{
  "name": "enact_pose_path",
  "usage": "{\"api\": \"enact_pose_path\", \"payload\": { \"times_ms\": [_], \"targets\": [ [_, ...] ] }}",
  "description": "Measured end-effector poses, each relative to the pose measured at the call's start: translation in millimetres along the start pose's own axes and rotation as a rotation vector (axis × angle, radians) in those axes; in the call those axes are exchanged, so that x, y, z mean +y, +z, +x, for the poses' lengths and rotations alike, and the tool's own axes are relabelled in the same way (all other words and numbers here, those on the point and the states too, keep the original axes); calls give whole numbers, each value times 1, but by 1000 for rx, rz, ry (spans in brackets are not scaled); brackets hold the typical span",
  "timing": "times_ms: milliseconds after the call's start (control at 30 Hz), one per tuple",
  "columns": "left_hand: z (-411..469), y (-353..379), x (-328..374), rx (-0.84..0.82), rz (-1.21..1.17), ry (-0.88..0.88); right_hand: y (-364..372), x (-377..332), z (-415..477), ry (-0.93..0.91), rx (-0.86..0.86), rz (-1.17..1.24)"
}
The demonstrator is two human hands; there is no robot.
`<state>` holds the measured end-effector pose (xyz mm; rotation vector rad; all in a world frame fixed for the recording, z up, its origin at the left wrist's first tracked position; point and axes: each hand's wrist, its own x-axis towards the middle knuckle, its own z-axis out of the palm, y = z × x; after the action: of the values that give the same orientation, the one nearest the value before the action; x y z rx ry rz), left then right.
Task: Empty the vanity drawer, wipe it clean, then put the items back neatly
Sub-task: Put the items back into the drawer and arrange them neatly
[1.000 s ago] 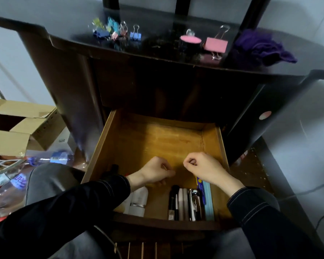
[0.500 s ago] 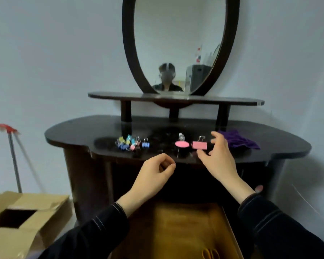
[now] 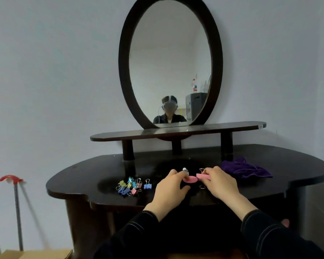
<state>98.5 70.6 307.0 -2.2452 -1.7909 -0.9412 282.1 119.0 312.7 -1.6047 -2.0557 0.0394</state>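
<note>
On the dark vanity top (image 3: 94, 176) my left hand (image 3: 169, 189) curls its fingers around a round pink item (image 3: 191, 179) with a small silver piece behind it. My right hand (image 3: 220, 182) grips a large pink binder clip (image 3: 202, 176) right beside it. A pile of several small coloured binder clips (image 3: 128, 186) lies to the left, with one blue clip (image 3: 147, 184) set slightly apart. The drawer is almost out of view; only a sliver of its wooden inside (image 3: 176, 256) shows at the bottom edge.
A crumpled purple cloth (image 3: 245, 168) lies on the vanity top to the right. Behind stands a raised shelf (image 3: 120, 136) under an oval mirror (image 3: 170, 62). A red-headed pole (image 3: 17, 202) leans at left, above a cardboard box (image 3: 36, 255).
The view has lifted from the drawer to the vanity top. Both hands rose out of the drawer, reached forward and closed on the two pink items.
</note>
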Motion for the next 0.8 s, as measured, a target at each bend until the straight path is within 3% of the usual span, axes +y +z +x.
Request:
{"api": "enact_pose_path", "payload": {
  "times_ms": [367, 667, 800],
  "targets": [
    [40, 22, -13, -15, 101, 28, 0, 10, 9, 112, 37, 246],
    [68, 36, -20, -257, 131, -76, -3, 23, 20, 195, 83, 497],
    [72, 38, -20, -225, 116, -61, -1, 26, 23, 163, 89, 491]
  ]
}}
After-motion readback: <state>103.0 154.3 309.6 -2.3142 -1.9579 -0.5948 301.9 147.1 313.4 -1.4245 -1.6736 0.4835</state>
